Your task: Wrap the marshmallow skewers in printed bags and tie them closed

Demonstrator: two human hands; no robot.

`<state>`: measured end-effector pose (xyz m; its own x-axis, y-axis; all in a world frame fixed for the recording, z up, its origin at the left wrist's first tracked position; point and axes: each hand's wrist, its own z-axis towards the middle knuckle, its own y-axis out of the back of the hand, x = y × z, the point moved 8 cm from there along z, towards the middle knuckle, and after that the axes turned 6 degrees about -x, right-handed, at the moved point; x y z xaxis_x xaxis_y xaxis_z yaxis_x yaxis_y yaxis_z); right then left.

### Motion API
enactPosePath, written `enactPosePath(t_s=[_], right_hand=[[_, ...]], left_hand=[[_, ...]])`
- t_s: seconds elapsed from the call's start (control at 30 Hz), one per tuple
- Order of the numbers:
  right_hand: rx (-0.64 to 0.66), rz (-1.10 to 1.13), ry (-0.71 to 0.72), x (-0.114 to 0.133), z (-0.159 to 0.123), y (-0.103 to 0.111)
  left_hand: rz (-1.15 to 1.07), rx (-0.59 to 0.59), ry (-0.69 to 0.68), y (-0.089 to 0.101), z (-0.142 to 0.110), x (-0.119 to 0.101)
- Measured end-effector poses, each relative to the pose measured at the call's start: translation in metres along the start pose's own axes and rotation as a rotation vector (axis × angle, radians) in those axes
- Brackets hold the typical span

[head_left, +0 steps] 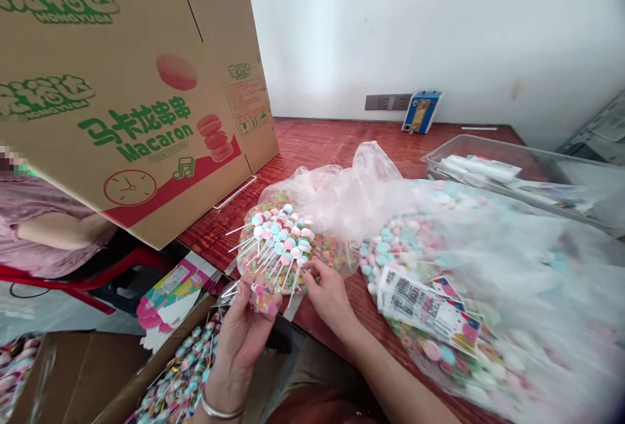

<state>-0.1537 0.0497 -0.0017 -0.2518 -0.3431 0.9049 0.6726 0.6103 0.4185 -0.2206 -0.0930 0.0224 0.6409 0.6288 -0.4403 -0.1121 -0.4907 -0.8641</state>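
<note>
My left hand, with a silver bangle at the wrist, is closed on a small clear plastic bag with a pink and yellow print. Across from it, my right hand pinches at the near edge of a pile of marshmallow sticks, thumb and forefinger beside the lowest stick. The pile, in pastel blue, pink and white, lies with white sticks toward me on a clear bag of small coloured ring-shaped pieces.
A large cardboard carton stands at the left, a seated person's arm beyond it. Right are a big bag of marshmallows, printed packets and a clear plastic tub. Below left, an open box holds wrapped sticks.
</note>
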Motion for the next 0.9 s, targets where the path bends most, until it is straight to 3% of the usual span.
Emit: enactPosePath(t_s=[0.17,0.6,0.67,0.77,0.83,0.9], right_hand=[[-0.116,-0.134,-0.072,-0.009,0.035,-0.024],[-0.181,-0.13,-0.105,-0.009,0.037,-0.02],[-0.185,-0.066,-0.111,-0.007,0.034,-0.007],[-0.143,0.039,-0.072,-0.001,0.01,0.031],[-0.152,0.145,0.015,0.005,-0.018,0.071],[-0.255,0.139,0.094,0.005,-0.053,0.121]], left_hand=[[-0.04,0.0,0.023,0.005,0.002,-0.004],[0.013,-0.02,0.099,-0.004,0.016,0.021],[0.027,-0.025,0.101,-0.006,0.017,0.023],[0.024,-0.021,0.126,-0.013,0.019,0.033],[0.017,-0.025,0.153,-0.017,0.021,0.046],[0.01,-0.029,0.199,-0.021,0.024,0.066]])
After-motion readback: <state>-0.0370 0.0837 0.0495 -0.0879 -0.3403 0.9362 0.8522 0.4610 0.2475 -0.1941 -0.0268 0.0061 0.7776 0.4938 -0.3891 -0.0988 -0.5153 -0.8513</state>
